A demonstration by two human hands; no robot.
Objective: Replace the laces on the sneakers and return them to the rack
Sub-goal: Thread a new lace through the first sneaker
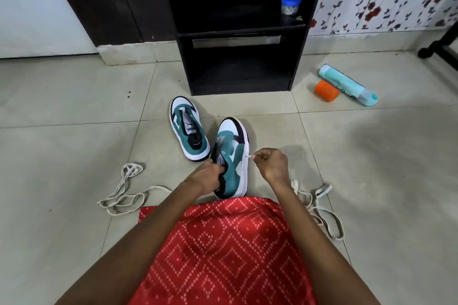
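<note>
Two teal, white and dark sneakers stand on the tiled floor before me, both without laces. My left hand [207, 176] grips the collar of the nearer sneaker [231, 156], fingers curled inside its opening. My right hand [271, 164] pinches the tip of a cream lace [319, 208] beside that shoe's right side; the lace trails down to the floor on my right. The other sneaker [188, 126] sits a little farther off to the left. A second cream lace [124, 190] lies loose on the floor at my left.
A dark shoe rack [238, 39] stands straight ahead with a blue-lidded jar [291, 5] on its upper shelf. A teal bottle [347, 84] and an orange cap [326, 90] lie on the floor to the right. Red patterned cloth [223, 250] covers my lap.
</note>
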